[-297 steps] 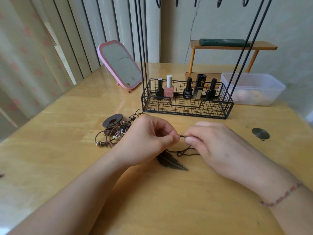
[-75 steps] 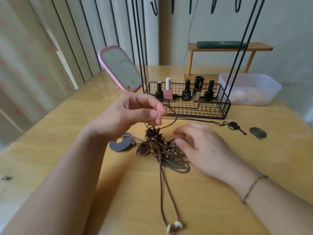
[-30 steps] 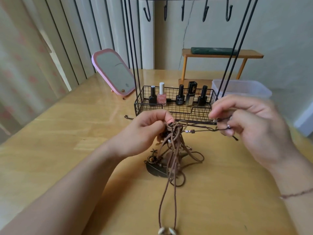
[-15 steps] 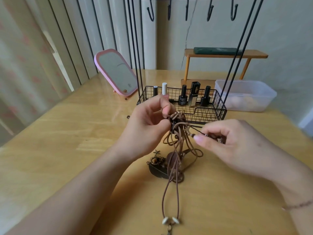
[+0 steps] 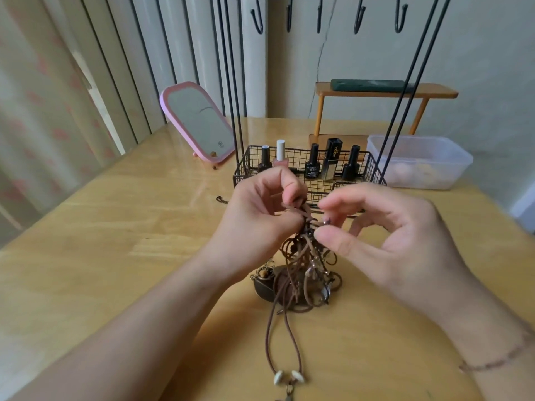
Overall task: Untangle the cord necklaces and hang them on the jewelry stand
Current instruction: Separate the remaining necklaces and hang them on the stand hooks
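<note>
A tangle of brown cord necklaces (image 5: 301,264) hangs from my hands down to the wooden table, with pendants and beads resting on the surface. One long loop ends in two white shells (image 5: 288,377) near me. My left hand (image 5: 260,218) pinches the top of the tangle. My right hand (image 5: 385,235) pinches a small bead end of a cord right beside it, thumb and forefinger closed. Behind stands the black wire jewelry stand (image 5: 240,175), its hooks (image 5: 318,18) at the top edge with nothing on them.
The stand's basket holds several nail polish bottles (image 5: 312,164). A pink mirror (image 5: 197,123) leans at the back left. A clear plastic box (image 5: 419,160) sits at the back right, before a small wooden shelf (image 5: 385,94). A tiny dark piece (image 5: 221,199) lies left of the basket.
My right hand has come in closer to the left hand and now pinches a cord end at the top of the tangle. The bundle stays lifted over the table.
</note>
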Demonstrator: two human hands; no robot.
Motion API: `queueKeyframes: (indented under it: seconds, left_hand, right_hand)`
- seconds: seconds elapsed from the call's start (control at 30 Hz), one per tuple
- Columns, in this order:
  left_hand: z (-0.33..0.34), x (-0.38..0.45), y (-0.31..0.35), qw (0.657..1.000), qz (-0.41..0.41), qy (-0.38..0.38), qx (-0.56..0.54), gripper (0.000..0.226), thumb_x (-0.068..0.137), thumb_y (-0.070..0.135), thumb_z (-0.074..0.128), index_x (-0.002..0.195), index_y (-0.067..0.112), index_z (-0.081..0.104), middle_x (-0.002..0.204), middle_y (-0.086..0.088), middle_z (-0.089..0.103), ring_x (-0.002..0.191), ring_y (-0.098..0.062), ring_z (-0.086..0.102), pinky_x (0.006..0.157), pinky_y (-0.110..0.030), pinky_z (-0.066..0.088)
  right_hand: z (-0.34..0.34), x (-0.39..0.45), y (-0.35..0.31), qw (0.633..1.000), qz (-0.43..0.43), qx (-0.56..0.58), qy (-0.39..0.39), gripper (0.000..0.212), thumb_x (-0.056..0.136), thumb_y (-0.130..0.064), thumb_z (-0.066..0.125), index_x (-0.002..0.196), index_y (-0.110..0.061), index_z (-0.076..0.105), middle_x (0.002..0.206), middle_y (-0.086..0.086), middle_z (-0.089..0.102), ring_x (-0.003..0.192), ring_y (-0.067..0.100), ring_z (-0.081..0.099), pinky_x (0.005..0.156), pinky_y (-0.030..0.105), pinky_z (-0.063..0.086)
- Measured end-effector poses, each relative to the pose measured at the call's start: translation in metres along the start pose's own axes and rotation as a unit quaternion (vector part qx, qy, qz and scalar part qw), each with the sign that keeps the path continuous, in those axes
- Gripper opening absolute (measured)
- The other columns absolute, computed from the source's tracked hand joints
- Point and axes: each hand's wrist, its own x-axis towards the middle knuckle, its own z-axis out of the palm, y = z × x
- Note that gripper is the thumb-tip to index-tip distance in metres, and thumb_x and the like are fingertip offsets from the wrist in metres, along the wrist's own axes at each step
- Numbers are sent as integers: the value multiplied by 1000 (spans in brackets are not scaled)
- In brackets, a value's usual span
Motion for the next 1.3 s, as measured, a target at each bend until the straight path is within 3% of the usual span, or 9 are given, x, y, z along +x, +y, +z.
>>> queueKeyframes:
  seconds: [0.17, 0.27, 0.37, 0.47, 0.57, 0.67, 0.97, 1.13, 1.3]
  left_hand:
    - [-1, 1, 3, 999, -20, 10, -46, 37, 73, -17, 50, 69, 20, 50, 71, -3, 46, 67, -21, 47, 56, -24, 41]
    - [-7, 3, 3, 995, -72, 33, -65, 33, 72, -16, 51, 71, 17, 53, 74, -13, 42, 62, -21, 41, 49, -23, 36]
    - [-14, 3, -1, 981, -65, 128, 132, 36, 76, -19, 54, 78, 18, 56, 76, -13, 47, 64, -18, 44, 54, -22, 38]
    - [-10, -2, 3, 919, 81, 188, 337, 24, 68, -10, 55, 80, 11, 52, 75, 7, 44, 68, -4, 39, 62, -14, 31]
    - [1, -10, 13, 968, 62, 55, 237, 10, 79, 13, 62, 73, 7, 56, 63, 4, 50, 58, -7, 42, 54, -18, 32]
    - [7, -13, 11, 957, -2, -17, 290, 43, 82, 50, 68, 66, 10, 62, 58, -5, 59, 54, -22, 50, 48, -33, 35]
    - [1, -4, 9, 980, -55, 2, 190, 24, 88, 21, 68, 70, 7, 66, 62, -12, 61, 56, -25, 52, 52, -31, 41]
    - [-4, 1, 6, 978, -85, 80, 174, 27, 88, 9, 62, 63, -3, 61, 52, -1, 52, 50, -10, 46, 50, -16, 39]
    - [-7, 3, 2, 982, -104, 114, 109, 27, 90, 8, 60, 66, -3, 62, 61, -8, 58, 55, -17, 50, 52, -27, 41]
  right_hand:
    - [0, 0, 2, 999, 46, -15, -6, 4, 80, -36, 74, 84, -37, 73, 83, -12, 72, 70, 16, 67, 62, 39, 54]
    - [-3, 4, 4, 998, 60, 13, -7, 12, 79, -41, 63, 87, -33, 68, 83, -9, 68, 73, 18, 64, 62, 46, 53]
    - [-5, 6, 4, 992, 85, 91, -3, 13, 80, -36, 63, 86, -24, 65, 83, -3, 63, 76, 14, 59, 62, 48, 55]
    - [-6, 7, 4, 983, 116, 145, 0, 12, 84, -25, 61, 88, -14, 64, 81, 1, 62, 73, 13, 58, 57, 37, 53]
    - [-5, 7, 2, 975, 134, 177, 9, 9, 83, -23, 60, 84, -14, 63, 78, 7, 63, 69, 14, 58, 55, 31, 52]
    - [-5, 7, 1, 968, 153, 200, 21, 7, 81, -23, 60, 77, -23, 65, 74, 8, 64, 67, 17, 59, 55, 32, 52]
    - [-10, 10, 7, 960, 161, 226, 20, 12, 79, -17, 50, 70, -20, 57, 87, 3, 70, 83, 23, 62, 60, 34, 52]
    - [-15, 10, 11, 960, 137, 242, 35, 12, 78, -17, 46, 68, -18, 52, 83, 1, 68, 82, 18, 66, 62, 36, 49]
    - [-16, 3, 7, 991, -61, 71, -94, 11, 73, -18, 52, 65, -10, 48, 70, 2, 56, 79, 26, 53, 71, 37, 44]
